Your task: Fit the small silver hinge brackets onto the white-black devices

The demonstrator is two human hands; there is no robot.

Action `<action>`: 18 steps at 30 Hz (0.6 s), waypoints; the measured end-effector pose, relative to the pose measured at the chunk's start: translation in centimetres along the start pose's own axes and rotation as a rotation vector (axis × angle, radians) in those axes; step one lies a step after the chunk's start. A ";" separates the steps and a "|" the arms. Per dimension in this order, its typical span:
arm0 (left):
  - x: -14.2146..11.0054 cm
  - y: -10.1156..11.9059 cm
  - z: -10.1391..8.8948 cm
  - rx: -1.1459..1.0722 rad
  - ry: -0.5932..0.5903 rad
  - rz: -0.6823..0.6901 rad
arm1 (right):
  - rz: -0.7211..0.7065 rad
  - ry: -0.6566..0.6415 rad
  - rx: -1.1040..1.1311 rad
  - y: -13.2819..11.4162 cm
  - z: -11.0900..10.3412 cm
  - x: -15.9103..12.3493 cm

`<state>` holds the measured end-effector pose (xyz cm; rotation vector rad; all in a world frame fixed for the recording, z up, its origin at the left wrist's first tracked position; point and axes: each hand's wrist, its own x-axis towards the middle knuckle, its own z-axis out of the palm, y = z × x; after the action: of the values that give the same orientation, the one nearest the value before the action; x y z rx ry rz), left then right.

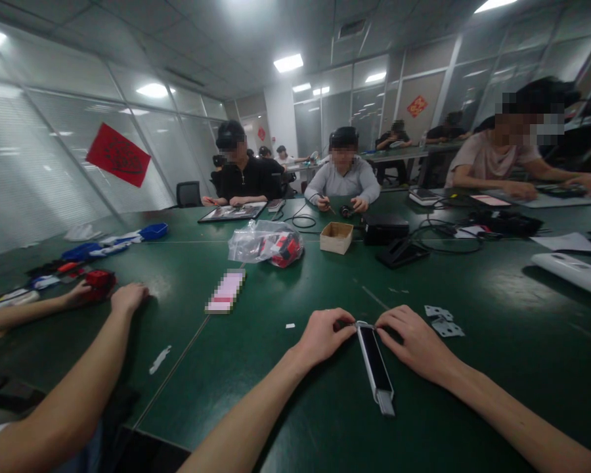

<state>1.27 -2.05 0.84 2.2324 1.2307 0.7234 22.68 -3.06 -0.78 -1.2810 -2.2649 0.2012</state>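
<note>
A slim long device (375,358) with a black top and a white frame lies on the green table (256,387), its far end between my two hands. A pale flat tab (386,403) sticks out of its near end. My left hand (325,336) is closed, thumb and fingertips pinching the far left corner. From the other side my right hand (416,341) pinches the far right corner. What small part may lie under the fingertips is hidden. Thin grey plates with holes (444,322) lie just beyond my right hand, and a small white piece (289,326) lies left of my left hand.
A phone (225,290), a plastic bag with red parts (268,244) and a small box (336,238) stand farther back. Black cables and a black stand (401,251) are behind. On the left, a co-worker's hands hold a red part (100,282). A white device (574,272) is at right.
</note>
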 end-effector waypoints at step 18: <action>-0.1 -0.2 0.2 0.041 0.038 0.025 | 0.036 -0.015 -0.028 0.0 -0.2 0.1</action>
<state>1.25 -2.05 0.57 2.2809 1.2484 0.7602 22.69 -3.04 -0.60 -1.3403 -2.2654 0.1928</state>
